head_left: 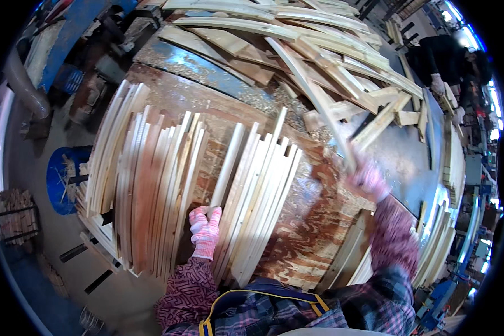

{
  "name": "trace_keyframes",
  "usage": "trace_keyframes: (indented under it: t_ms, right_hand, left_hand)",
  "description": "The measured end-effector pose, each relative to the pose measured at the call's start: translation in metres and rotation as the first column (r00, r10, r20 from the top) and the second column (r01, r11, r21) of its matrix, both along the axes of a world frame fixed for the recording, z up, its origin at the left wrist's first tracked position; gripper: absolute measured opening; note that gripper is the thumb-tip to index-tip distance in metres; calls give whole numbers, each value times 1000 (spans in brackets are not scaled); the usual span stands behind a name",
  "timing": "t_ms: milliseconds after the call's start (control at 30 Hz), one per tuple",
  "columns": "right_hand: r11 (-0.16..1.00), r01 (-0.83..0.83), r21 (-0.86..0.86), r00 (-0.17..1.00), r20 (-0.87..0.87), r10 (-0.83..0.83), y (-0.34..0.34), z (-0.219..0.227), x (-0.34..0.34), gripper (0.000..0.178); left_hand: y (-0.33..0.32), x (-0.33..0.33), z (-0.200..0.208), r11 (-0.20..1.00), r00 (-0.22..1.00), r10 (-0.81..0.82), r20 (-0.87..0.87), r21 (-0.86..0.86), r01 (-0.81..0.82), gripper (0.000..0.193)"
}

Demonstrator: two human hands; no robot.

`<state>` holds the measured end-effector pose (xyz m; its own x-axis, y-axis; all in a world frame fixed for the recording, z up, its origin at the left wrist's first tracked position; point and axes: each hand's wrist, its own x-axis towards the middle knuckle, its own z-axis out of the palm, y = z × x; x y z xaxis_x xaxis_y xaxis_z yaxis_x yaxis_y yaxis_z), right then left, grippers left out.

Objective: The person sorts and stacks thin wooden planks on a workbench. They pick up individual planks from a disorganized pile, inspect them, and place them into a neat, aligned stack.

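Note:
My left hand (205,225), in a pink and white glove, is closed round the near end of a pale wooden strip (228,162). That strip lies between two groups of strips laid side by side: a wide row (157,185) to its left and a narrower row (263,196) to its right. My right hand (369,178), gloved alike and smeared by motion, grips the near end of a long wooden slat (311,92). The slat slants up and away to the left, over a loose heap of boards (330,61). Its far end overlaps the heap.
Under the strips is a worn plywood tabletop (297,246). More boards (350,252) lie near my right side. A blue tub (59,182) of scraps stands on the floor at left, beyond a stack of short pieces (17,215). Another person (445,61) works at the far right.

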<state>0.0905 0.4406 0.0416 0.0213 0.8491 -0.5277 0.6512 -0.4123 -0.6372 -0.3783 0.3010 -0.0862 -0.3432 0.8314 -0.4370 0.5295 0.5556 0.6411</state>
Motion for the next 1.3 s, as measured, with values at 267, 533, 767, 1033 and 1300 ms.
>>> trace_keyframes:
  t_ms: [267,533,767,1033,1300]
  right_hand:
    - [639,-633,-436,751,-148,643,-167,-69,-165,74]
    - [516,-496,698,794,606,-57,255,-43,-121,60]
    - [913,-396,98,711,662,238,372,-30,-137,81]
    - [943,-309,125,522,851,59,198,-60,18,103]
    - [964,-110,241,839,543,-40,79,-25,35,82]
  left_hand:
    - [-10,44,24,871,784,-384,-488,91,483,90]
    - [-9,51,23,889,746,-365,-557,31,457,102]
    - [-13,45,19,881,755,-383,-532,37,472,103]
    - [-4,53,33,894,748,-376,-547,-2,449,102]
    - [0,55,36,903,783,-402,-474,-64,425,95]
